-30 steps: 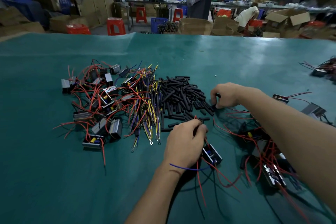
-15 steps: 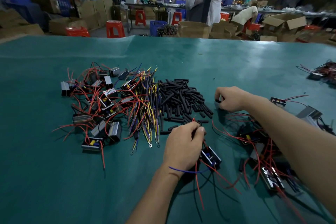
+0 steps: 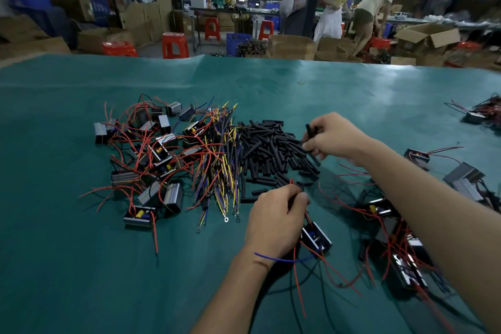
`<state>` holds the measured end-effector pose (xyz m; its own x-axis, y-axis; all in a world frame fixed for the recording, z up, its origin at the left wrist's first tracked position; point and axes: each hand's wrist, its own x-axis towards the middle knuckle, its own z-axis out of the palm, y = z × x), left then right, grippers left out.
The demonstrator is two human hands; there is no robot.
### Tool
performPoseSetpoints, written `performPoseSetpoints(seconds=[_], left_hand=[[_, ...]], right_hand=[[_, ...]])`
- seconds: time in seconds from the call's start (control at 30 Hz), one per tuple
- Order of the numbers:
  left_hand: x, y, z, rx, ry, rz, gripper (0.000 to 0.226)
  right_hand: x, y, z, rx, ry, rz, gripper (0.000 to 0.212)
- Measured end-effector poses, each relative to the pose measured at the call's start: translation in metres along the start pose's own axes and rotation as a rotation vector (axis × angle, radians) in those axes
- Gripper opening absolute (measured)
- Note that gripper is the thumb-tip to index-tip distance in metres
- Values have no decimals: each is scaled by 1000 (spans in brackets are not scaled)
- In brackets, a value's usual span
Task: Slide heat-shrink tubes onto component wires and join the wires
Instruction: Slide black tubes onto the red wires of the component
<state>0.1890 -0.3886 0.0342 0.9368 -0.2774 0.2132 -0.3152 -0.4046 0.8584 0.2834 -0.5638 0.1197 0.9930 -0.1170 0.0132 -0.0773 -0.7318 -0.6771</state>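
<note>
Black tubes, teal table cover, seemingly red stools.

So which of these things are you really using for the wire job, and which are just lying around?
In use:
- left hand, pinching a thin red wire
- small black box component
- right hand, holding short black heat-shrink tubes
- heap of black tubes

Lying about:
- orange plastic stools
- brown cardboard boxes
- blue plastic crate
</note>
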Motion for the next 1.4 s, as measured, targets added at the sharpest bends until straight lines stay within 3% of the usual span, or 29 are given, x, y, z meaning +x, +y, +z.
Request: performPoseSetpoints(seconds=[0.17,0.4,0.6,0.77,0.97,1.3,1.4], left_hand=[[-1,-2,-1,-12,16,17,34],[2,-6,1,-41,25,45,29],[2,-4,0,-112,52,44,27],[0,-1,-1,-121,21,56,28],[-1,0,-2,-101,8,66,17],[-2,1,-1,-89,7,35,15],[-3,0,-1,-75,3,46,16]], right_hand=[[-6,-8,27,142,-93,74,10],[-64,6,16,695,109,-32,11],[-120,19,32,1026,165,42,12],[-126,24,45,1028,193,29,11],[-125,30,43,1213,228,58,7],[-126,28,43,1105,220,-6,4],[-125,32,44,942,290,-59,15]])
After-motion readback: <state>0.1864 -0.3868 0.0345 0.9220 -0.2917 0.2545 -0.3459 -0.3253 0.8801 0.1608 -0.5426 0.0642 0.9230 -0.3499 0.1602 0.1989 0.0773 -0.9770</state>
